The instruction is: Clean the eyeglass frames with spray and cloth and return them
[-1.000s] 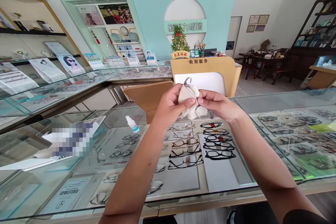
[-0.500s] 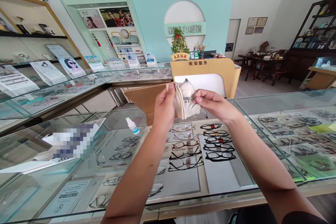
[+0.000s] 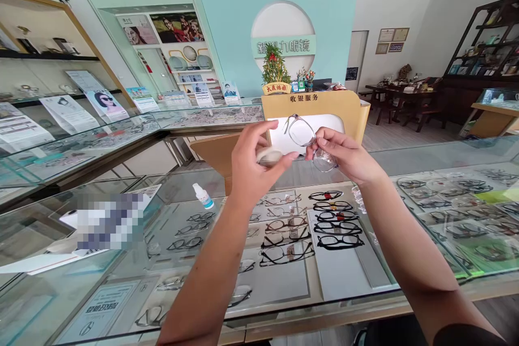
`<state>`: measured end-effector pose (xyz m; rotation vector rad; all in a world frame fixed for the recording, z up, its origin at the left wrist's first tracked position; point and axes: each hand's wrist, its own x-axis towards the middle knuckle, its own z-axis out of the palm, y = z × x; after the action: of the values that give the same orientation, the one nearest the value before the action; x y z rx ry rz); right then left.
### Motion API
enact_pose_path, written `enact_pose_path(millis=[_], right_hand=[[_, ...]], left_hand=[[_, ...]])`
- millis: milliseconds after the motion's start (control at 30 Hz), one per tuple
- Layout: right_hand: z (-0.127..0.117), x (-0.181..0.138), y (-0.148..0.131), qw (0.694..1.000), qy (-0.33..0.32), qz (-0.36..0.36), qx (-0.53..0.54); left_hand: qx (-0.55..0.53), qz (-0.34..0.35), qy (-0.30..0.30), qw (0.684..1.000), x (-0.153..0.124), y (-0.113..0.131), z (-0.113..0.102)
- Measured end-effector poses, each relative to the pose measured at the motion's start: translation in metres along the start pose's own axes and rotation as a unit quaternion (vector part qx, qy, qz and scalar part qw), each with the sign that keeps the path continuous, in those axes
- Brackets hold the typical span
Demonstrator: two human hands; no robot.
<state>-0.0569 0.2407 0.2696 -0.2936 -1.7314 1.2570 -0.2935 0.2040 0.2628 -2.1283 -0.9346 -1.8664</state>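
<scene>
A pair of thin-rimmed eyeglasses is up above the glass counter, tilted so that one lens sits higher than the other. My right hand pinches them near the bridge with thumb and fingers. To their left, my left hand has its thumb and forefinger spread apart toward the eyeglasses. A bunched cream cleaning cloth is tucked in the palm, held by the other fingers, which are partly hidden. The left fingertips appear apart from the lens.
The glass display counter holds rows of eyeglass frames. A small white spray bottle stands on the glass at left, near a printed card. Beyond is a wooden cashier desk; a brown panel leans behind the counter.
The cloth has come off the lens and is now bunched in my left hand, whose thumb and forefinger have spread. The eyeglasses have shifted slightly right with my right hand.
</scene>
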Motion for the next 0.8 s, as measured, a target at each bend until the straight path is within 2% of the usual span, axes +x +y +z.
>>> enact_pose_path(millis=[67,233,333,400,467,533,600,633,700,800], right_hand=[[0.002,-0.002,-0.004,0.999,-0.019,-0.010,-0.023],[0.006,-0.008,-0.016,0.994,-0.044,-0.040,-0.095],[0.010,-0.012,-0.020,0.984,-0.021,-0.077,-0.162],[0.014,-0.012,-0.019,0.963,0.032,-0.133,-0.231],[0.019,-0.011,-0.016,0.915,0.120,-0.238,-0.303],[0.024,-0.009,-0.012,0.833,0.213,-0.358,-0.363],[0.029,-0.007,-0.007,0.756,0.268,-0.431,-0.413],[0.032,-0.006,-0.005,0.729,0.281,-0.448,-0.434],[0.037,-0.005,-0.002,0.698,0.290,-0.459,-0.467],[0.045,-0.006,-0.002,0.687,0.297,-0.460,-0.478]], left_hand=[[0.042,0.052,-0.006,0.998,-0.001,0.004,0.003],[0.057,0.079,-0.010,0.995,-0.003,0.008,0.006],[0.080,0.087,0.002,0.993,-0.004,0.007,0.007],[0.093,0.088,0.028,0.991,-0.006,0.007,0.009],[0.099,0.081,0.077,0.989,-0.008,0.006,0.011],[0.103,0.067,0.143,0.982,-0.010,0.006,0.013],[0.105,0.054,0.202,0.972,-0.011,0.006,0.015],[0.105,0.051,0.225,0.967,-0.011,0.007,0.015],[0.104,0.048,0.256,0.960,-0.010,0.010,0.015],[0.113,0.035,0.271,0.955,-0.009,0.018,0.013]])
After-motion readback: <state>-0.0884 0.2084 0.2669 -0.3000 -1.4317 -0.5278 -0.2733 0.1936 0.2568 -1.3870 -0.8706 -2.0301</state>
